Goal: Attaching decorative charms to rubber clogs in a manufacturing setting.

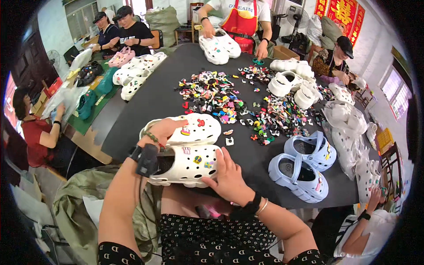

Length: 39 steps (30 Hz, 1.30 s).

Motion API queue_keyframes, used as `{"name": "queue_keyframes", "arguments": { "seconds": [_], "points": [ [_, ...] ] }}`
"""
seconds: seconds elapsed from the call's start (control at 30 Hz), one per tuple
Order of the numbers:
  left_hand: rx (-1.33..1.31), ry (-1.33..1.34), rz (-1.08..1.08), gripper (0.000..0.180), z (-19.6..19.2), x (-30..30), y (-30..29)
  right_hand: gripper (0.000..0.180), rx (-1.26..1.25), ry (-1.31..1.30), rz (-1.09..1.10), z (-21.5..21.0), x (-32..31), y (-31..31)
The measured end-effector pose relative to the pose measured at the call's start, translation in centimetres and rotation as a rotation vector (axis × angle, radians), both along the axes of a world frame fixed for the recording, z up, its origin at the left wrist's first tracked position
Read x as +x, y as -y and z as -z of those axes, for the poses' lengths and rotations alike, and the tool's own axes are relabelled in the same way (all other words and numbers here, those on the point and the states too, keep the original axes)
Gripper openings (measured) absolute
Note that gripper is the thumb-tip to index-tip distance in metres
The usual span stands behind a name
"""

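Two white clogs lie side by side at the table's near edge, toes to the right. My left hand (165,131) is closed on the far white clog (206,128) by its opening, fingertips partly hidden. That clog bears a red bow charm (201,122) and a red-and-yellow charm (185,131). My right hand (227,176) grips the toe of the near white clog (190,170), thumb low and fingers over the front. On its upper sit a pink letter charm (187,150), a round dark-and-yellow charm (198,159) and a colourful charm (208,164).
Heaps of small charms (212,95) cover the dark table's (137,110) middle. Blue clogs (300,176) stand right; white clogs (293,86) and plastic-bagged ones (346,128) lie beyond. Across, a person in a red apron (240,20) handles white clogs (218,47). Other people work around.
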State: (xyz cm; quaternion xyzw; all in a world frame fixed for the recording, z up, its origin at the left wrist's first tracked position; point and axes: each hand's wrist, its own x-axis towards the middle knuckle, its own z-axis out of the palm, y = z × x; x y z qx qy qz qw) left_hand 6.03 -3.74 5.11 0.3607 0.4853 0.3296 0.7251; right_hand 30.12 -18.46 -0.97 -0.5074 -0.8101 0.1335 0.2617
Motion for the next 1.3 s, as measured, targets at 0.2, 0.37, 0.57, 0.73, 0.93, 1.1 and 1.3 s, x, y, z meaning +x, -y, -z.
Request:
{"name": "queue_keyframes", "arguments": {
  "seconds": [0.2, 0.37, 0.57, 0.73, 0.93, 1.1, 1.3],
  "points": [
    [0.069, -0.005, -0.001, 0.037, -0.9, 1.7, 1.4, 0.095, -0.044, -0.008, 0.033, 0.4, -0.7, 0.0],
    [0.096, 0.066, 0.017, 0.036, 1.0, 1.3, 1.1, 0.060, -0.129, -0.232, -0.355, -2.6, 4.3, -4.8],
    [0.098, 0.151, 0.013, 0.037, 0.0, 1.5, 1.9, 0.028, -0.150, -0.043, 0.062, -2.5, 6.2, -10.5],
    [0.140, 0.096, 0.030, 0.036, -0.3, 1.5, 2.5, 0.043, -0.216, 0.037, -0.006, -0.1, 5.4, -12.8],
    [0.146, 0.146, 0.039, 0.038, 0.2, 1.1, 2.3, 0.023, -0.113, 0.056, -0.070, 1.2, 5.9, -13.8],
    [0.156, 0.166, 0.047, 0.039, 0.8, 1.5, 2.3, 0.009, 0.030, 0.159, -0.011, 2.2, 6.7, -14.3],
    [0.230, 0.099, 0.031, 0.030, -0.2, 1.8, 3.3, 0.010, 0.014, 0.033, 0.010, -4.8, 7.2, -13.6]
  ]
}}
